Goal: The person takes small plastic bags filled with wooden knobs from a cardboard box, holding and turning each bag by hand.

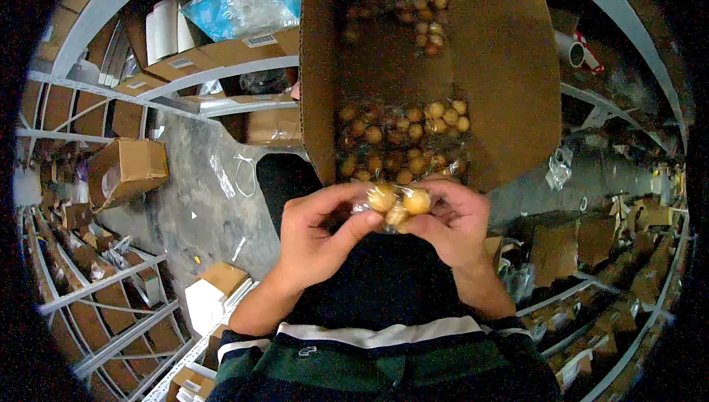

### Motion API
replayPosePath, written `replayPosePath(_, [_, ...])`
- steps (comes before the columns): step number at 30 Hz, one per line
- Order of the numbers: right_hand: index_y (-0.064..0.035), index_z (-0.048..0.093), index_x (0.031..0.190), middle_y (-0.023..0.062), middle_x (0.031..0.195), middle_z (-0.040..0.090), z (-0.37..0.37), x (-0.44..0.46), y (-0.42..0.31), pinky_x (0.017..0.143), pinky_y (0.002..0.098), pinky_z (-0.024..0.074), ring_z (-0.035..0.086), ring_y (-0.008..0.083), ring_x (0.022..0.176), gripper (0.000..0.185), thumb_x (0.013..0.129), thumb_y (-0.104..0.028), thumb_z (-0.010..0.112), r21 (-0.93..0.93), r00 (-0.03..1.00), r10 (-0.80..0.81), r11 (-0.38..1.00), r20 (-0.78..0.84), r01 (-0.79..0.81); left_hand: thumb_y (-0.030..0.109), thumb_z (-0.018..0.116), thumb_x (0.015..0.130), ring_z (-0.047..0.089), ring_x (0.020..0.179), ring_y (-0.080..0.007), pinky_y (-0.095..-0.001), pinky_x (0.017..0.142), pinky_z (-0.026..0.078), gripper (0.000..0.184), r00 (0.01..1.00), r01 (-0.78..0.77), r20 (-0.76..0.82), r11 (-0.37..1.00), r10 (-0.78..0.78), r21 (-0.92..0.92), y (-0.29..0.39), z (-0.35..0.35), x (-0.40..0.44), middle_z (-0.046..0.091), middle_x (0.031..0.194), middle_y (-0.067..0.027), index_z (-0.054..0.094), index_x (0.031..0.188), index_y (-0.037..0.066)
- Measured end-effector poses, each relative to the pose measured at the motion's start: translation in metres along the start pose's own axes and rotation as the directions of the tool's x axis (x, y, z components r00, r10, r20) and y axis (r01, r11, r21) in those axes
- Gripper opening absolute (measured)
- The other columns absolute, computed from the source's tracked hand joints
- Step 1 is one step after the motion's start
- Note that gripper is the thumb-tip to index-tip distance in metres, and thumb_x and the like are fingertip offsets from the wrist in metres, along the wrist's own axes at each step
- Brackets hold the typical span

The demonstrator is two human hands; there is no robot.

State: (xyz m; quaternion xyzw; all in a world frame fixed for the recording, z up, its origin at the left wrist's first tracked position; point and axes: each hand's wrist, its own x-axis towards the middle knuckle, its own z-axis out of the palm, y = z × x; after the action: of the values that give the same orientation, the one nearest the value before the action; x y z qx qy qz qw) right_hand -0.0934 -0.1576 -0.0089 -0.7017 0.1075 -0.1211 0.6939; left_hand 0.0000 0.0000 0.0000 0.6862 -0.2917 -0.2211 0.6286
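A person's left hand (314, 243) and right hand (459, 228) hold a clear plastic packet of round, golden-tan balls (399, 206) between them, the fingers (354, 230) of each curled in and pinching opposite sides. The packet is in front of the person's body, by the near end of an open cardboard box (506, 69) that contains more bagged balls (406, 132). Metal shelves (103, 281) line both sides of a grey concrete floor (181, 191).
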Motion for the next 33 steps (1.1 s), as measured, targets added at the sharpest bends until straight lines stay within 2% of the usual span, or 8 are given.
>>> replayPosePath(3, [0.0005,0.063,0.085,0.0077,0.08,0.065,0.007,0.001,-0.001,0.067,0.023,0.0494,0.062,0.0134,0.073,0.016,0.073,-0.005,0.072,0.481,0.983,0.095,0.877,-0.157,-0.007,0.006,0.068,0.078,0.062,0.075,-0.0122,-0.0247,0.069,0.05,0.024,0.986,0.019,-0.16,0.985,-0.047,-0.174,0.002,0.001,0.001,0.066,0.086,-0.0093,0.061,0.098,-0.004])
replayPosePath(6, [0.0005,0.062,0.076,0.0055,0.068,0.063,-0.008,-0.007,0.006,0.052,0.0226,0.0466,0.058,0.0096,0.058,0.009,0.074,-0.003,0.07,0.122,0.978,0.024,0.993,-0.209,0.002,0.003,0.067,0.078,0.062,0.074,-0.0114,-0.0241,0.068,0.05,0.021,0.98,0.009,-0.198,0.993,-0.032,-0.114,0.0,0.007,-0.001,0.066,0.084,-0.0089,0.061,0.096,-0.004])
replayPosePath(13, [0.0002,0.062,0.074,0.0053,0.067,0.062,-0.013,-0.006,0.004,0.05,0.0226,0.0439,0.056,0.0107,0.057,0.01,0.072,-0.003,0.071,0.227,0.957,0.077,0.974,-0.28,-0.013,0.006,0.071,0.074,0.063,0.074,-0.0138,-0.0256,0.069,0.05,0.023,0.978,-0.052,-0.207,0.996,0.035,-0.077,0.0,0.011,0.002,0.067,0.084,-0.0091,0.062,0.094,-0.004])
replayPosePath(15, [-0.0001,0.063,0.075,0.0065,0.071,0.062,-0.021,-0.003,0.006,0.052,0.0248,0.0449,0.059,0.0148,0.062,0.014,0.066,-0.001,0.073,-0.065,0.958,-0.223,0.975,-0.181,0.214,0.007,0.072,0.073,0.064,0.074,-0.0158,-0.0265,0.07,0.05,0.025,0.981,-0.082,-0.178,0.996,0.075,-0.035,0.002,0.004,0.003,0.067,0.084,-0.0097,0.062,0.093,-0.003])
replayPosePath(21, [-0.0051,0.067,0.079,0.0091,0.077,0.063,-0.033,-0.011,0.001,0.055,0.0273,0.0472,0.061,0.0199,0.066,0.021,0.061,0.001,0.075,-0.166,0.937,-0.349,0.925,-0.008,0.343,0.014,0.074,0.066,0.06,0.081,-0.0236,-0.029,0.069,0.048,0.028,0.874,-0.487,0.197,0.795,0.445,0.362,0.023,-0.01,0.012,0.065,0.092,-0.01,0.065,0.091,0.005])
replayPosePath(29, [-0.0111,0.069,0.083,0.0077,0.086,0.063,-0.037,-0.014,0.0,0.066,0.028,0.0513,0.062,0.0195,0.073,0.026,0.06,-0.002,0.077,-0.236,0.913,-0.401,0.897,-0.075,0.374,0.011,0.074,0.067,0.056,0.084,-0.0225,-0.0295,0.07,0.047,0.044,0.909,-0.387,0.075,0.763,0.411,0.518,0.008,0.005,0.003,0.054,0.098,-0.0117,0.059,0.108,0.003])
replayPosePath(31, [-0.0126,0.069,0.084,0.008,0.089,0.063,-0.033,-0.019,-0.002,0.069,0.0288,0.0508,0.061,0.0195,0.077,0.029,0.058,-0.005,0.08,-0.49,0.871,-0.469,0.8,-0.149,0.347,0.015,0.075,0.07,0.055,0.091,-0.022,-0.0317,0.076,0.048,0.069,0.984,-0.17,-0.067,0.983,0.166,-0.071,0.002,0.017,-0.006,0.05,0.106,-0.0128,0.04,0.128,0.0])
replayPosePath(33, [-0.0122,0.068,0.083,0.0075,0.092,0.062,-0.028,-0.021,0.0,0.071,0.029,0.0502,0.061,0.0191,0.078,0.026,0.06,-0.005,0.079,-0.554,0.855,-0.498,0.756,-0.142,0.349,0.017,0.074,0.073,0.054,0.097,-0.0217,-0.0335,0.081,0.046,0.083,0.993,-0.101,0.031,0.965,0.112,-0.244,-0.003,0.022,-0.006,0.049,0.112,-0.014,0.022,0.136,-0.001])
